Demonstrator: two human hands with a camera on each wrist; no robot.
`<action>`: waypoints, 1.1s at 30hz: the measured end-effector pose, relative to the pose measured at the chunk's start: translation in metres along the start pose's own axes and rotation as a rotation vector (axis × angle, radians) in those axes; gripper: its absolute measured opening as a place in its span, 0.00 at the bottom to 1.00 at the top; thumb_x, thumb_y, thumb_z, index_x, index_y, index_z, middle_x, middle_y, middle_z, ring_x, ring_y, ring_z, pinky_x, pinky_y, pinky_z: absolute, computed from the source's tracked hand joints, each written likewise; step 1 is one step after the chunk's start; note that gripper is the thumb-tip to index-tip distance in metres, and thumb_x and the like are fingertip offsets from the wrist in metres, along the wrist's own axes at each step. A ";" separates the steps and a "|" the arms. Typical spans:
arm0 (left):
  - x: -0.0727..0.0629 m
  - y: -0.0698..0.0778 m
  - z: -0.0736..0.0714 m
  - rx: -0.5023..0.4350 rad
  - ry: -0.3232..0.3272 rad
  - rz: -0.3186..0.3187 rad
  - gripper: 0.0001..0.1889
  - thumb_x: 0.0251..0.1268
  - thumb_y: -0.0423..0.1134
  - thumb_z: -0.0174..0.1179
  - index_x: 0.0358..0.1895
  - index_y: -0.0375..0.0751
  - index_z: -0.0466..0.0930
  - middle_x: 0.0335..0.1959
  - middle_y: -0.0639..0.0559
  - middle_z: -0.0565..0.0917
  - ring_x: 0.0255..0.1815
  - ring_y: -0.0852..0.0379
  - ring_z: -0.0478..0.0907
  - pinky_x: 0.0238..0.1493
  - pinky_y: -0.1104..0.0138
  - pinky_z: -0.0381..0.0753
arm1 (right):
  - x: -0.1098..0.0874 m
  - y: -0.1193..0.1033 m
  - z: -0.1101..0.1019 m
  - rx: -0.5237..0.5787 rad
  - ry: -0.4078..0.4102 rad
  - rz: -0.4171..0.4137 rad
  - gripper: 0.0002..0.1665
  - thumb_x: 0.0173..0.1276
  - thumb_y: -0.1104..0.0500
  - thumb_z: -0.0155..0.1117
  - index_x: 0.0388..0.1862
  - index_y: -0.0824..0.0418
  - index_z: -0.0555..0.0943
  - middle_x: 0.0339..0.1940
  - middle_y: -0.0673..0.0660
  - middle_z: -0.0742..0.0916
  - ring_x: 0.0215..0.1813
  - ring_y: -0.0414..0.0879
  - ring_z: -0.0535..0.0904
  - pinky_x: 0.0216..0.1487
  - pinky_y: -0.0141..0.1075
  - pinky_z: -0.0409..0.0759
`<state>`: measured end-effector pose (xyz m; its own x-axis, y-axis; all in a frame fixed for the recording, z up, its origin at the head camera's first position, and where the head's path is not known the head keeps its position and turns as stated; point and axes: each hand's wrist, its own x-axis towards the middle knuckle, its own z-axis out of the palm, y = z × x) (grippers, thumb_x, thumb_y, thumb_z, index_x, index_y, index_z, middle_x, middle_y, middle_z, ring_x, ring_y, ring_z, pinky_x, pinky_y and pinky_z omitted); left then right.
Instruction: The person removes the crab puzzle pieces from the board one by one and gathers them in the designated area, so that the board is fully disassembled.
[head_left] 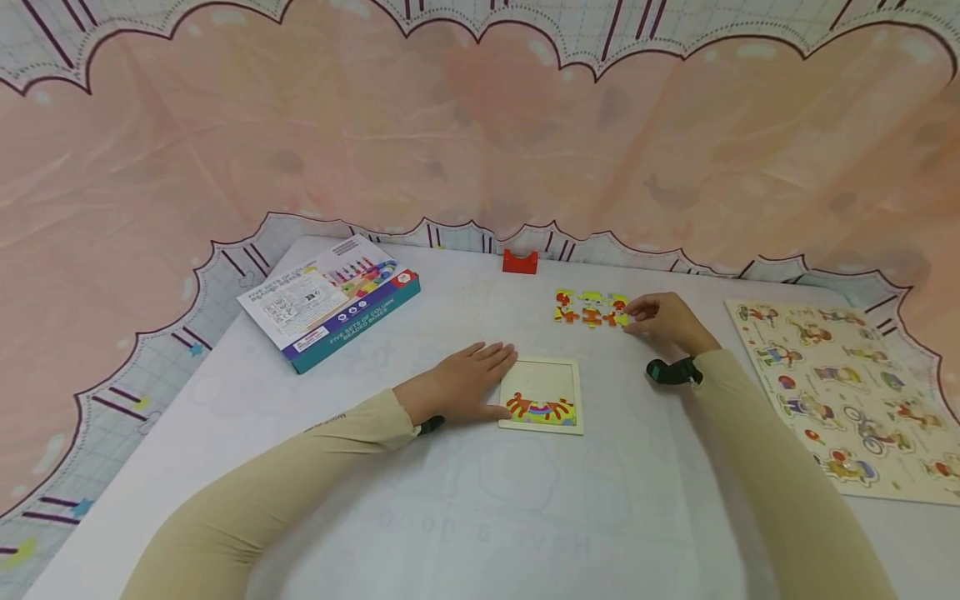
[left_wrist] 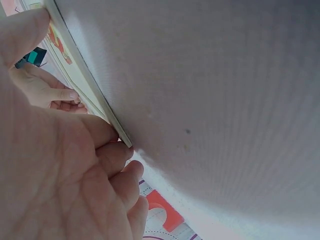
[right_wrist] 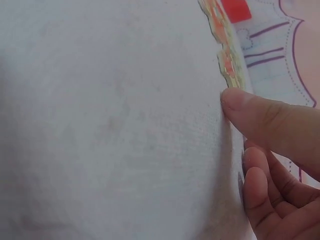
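Observation:
My left hand (head_left: 467, 385) rests along the left side of a small square puzzle frame (head_left: 542, 362), fingers stretched toward its upper left corner and thumb near its lower left corner. In the left wrist view, thumb and fingertips touch the frame's edge (left_wrist: 95, 82). Joined pieces with orange and rainbow colours (head_left: 542, 409) fill the frame's lower part; its upper part is bare. Beyond it lies a group of loose jigsaw pieces (head_left: 592, 317). My right hand (head_left: 667, 319) is at the group's right edge, with thumb (right_wrist: 237, 100) touching the end piece and other fingers bent, apart from the thumb.
A boxed toy set (head_left: 337, 300) lies at the left back. A red block with a curved notch (head_left: 520, 262) stands near the back edge. To the right is a large picture board (head_left: 832, 383) with figures. A patterned cloth (head_left: 480, 142) hangs behind the white table (head_left: 450, 517).

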<state>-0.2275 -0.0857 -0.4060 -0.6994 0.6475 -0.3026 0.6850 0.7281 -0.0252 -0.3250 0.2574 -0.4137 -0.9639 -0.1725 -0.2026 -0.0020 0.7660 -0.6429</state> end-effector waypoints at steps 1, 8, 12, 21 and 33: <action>0.000 0.000 0.000 0.000 0.000 0.000 0.48 0.60 0.69 0.47 0.75 0.44 0.44 0.77 0.51 0.49 0.78 0.53 0.44 0.77 0.59 0.44 | 0.001 0.000 0.000 -0.007 -0.002 0.000 0.24 0.59 0.56 0.69 0.53 0.64 0.78 0.44 0.60 0.81 0.45 0.49 0.73 0.43 0.31 0.72; 0.000 0.000 0.000 0.002 0.000 0.004 0.48 0.61 0.69 0.47 0.75 0.44 0.43 0.77 0.51 0.49 0.78 0.53 0.44 0.77 0.59 0.44 | 0.002 0.002 -0.002 -0.033 -0.014 0.003 0.23 0.59 0.55 0.69 0.52 0.63 0.79 0.44 0.59 0.81 0.45 0.49 0.73 0.44 0.33 0.72; 0.000 -0.001 0.000 -0.008 0.001 0.004 0.48 0.60 0.69 0.47 0.75 0.44 0.43 0.77 0.51 0.49 0.78 0.53 0.44 0.78 0.59 0.44 | -0.002 -0.003 0.000 0.007 0.003 -0.024 0.25 0.58 0.56 0.70 0.54 0.65 0.78 0.46 0.61 0.82 0.47 0.50 0.75 0.46 0.32 0.73; 0.000 -0.001 0.000 -0.011 -0.003 -0.001 0.48 0.60 0.69 0.47 0.75 0.44 0.43 0.77 0.51 0.49 0.78 0.53 0.44 0.78 0.58 0.44 | -0.028 -0.034 0.022 0.028 -0.052 -0.246 0.21 0.57 0.58 0.71 0.48 0.65 0.81 0.41 0.60 0.85 0.41 0.44 0.77 0.41 0.25 0.75; 0.001 -0.001 0.001 -0.007 0.002 -0.009 0.49 0.58 0.71 0.48 0.75 0.45 0.44 0.77 0.51 0.49 0.78 0.54 0.44 0.78 0.59 0.44 | -0.058 -0.080 0.072 0.028 -0.305 -0.451 0.18 0.54 0.59 0.73 0.44 0.63 0.83 0.39 0.56 0.85 0.37 0.42 0.75 0.37 0.26 0.76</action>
<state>-0.2281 -0.0860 -0.4077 -0.7059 0.6413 -0.3007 0.6772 0.7355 -0.0210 -0.2501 0.1619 -0.4035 -0.7480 -0.6554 -0.1046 -0.3862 0.5580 -0.7344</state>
